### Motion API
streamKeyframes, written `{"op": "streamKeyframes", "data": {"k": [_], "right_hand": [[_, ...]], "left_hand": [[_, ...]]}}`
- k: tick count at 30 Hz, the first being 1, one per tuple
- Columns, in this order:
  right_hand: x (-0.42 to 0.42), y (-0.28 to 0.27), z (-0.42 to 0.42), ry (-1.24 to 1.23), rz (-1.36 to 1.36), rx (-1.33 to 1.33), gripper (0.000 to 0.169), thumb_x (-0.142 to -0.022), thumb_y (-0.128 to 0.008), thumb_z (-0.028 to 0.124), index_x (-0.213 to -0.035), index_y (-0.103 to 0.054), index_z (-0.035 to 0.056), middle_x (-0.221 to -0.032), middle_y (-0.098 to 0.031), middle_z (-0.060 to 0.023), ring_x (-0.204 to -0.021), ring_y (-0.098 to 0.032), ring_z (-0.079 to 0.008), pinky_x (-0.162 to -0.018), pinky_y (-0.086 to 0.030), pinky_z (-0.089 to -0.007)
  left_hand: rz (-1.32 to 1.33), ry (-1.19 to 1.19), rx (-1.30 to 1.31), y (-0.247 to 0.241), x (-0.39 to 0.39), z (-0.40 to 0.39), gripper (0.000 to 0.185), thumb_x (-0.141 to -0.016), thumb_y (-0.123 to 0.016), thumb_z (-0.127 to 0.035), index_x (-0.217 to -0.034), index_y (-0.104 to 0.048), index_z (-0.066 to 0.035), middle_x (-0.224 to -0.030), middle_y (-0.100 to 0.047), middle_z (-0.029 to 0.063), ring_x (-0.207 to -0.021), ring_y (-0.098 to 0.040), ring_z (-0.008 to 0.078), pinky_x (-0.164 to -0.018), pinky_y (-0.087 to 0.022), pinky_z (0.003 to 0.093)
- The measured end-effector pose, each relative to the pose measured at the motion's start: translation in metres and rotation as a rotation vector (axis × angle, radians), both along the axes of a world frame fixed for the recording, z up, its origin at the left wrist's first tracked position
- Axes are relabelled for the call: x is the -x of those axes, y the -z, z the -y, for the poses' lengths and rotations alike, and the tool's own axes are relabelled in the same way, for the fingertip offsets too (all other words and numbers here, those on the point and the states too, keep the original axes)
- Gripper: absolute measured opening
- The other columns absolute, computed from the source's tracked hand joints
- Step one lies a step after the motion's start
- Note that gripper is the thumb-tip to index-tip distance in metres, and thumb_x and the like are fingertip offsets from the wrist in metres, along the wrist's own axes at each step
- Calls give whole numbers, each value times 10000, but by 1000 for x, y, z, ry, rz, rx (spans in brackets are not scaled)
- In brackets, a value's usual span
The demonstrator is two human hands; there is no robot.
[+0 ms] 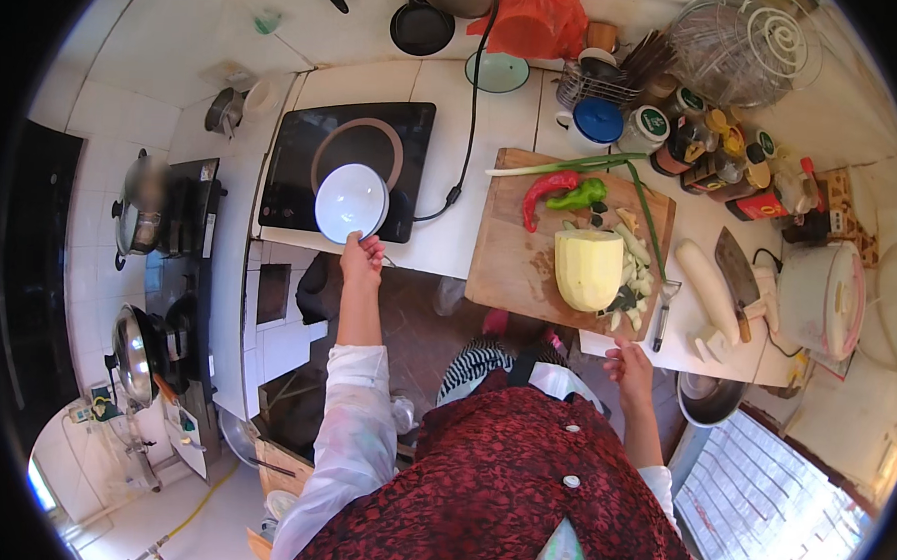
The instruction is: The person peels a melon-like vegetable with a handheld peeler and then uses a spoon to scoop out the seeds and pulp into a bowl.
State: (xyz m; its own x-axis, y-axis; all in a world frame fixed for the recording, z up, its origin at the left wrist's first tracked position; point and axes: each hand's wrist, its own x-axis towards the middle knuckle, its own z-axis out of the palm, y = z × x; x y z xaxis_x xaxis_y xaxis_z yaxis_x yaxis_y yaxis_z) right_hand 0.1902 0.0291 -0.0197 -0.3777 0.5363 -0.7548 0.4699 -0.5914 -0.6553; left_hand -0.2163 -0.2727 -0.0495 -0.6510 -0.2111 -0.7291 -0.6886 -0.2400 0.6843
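My left hand (362, 255) grips the rim of a white bowl (352, 203), which is over the front of a black induction cooktop (292, 153). My right hand (628, 365), fingers loosely curled and holding nothing visible, is just off the front edge of a wooden cutting board (509, 260). On the board are a large peeled pale-yellow gourd or squash piece (588, 271), a red pepper (546, 190), a green pepper (578, 195), a scallion (551, 167) and a heap of peelings and scraps (632, 277).
Right of the board lie a peeler (663, 319), a long pale vegetable (707, 287) and a cleaver (738, 270). Behind stand a blue-lidded mug (598, 121), jars (645, 129) and sauce bottles (679, 151). A black power cord (465, 164) crosses the counter beside the cooktop.
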Motion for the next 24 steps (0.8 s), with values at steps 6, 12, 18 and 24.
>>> {"op": "streamKeyframes", "data": {"k": [6,12,18,24], "right_hand": [[-16,-1,6,40,3,6,312,-944,-508,308,-1107,-569,49,-822,-625,-41,-601,-574,-83,-478,-399,-186],[-25,2,3,88,4,-23,289,-920,-552,301,-1060,-597,52,-827,-640,-50,-606,-587,-91,-476,-406,-190],[-31,4,-39,137,32,-297,241,-910,-565,241,-1021,-603,31,-828,-649,-61,-614,-593,-101,-483,-423,-214],[-66,29,-109,-59,263,-1002,192,-836,-631,136,-1001,-610,39,-855,-624,-72,-681,-603,-149,-588,-472,-266]], "left_hand": [[-19,64,42,3,15,-25,395,-886,-523,-403,-802,-581,-21,-624,-584,61,-450,-496,113,-375,-343,182],[-130,176,-171,-13,-17,-42,533,-865,-551,-527,-1077,-564,-39,-892,-629,83,-684,-569,122,-549,-419,230],[-15,453,-95,-3,-93,-71,390,-897,-562,-405,-1077,-567,-59,-828,-653,82,-678,-571,107,-558,-426,218],[-26,661,-63,-17,-160,-112,270,-913,-560,-325,-1008,-576,-73,-805,-647,48,-672,-575,82,-560,-430,202]]}}
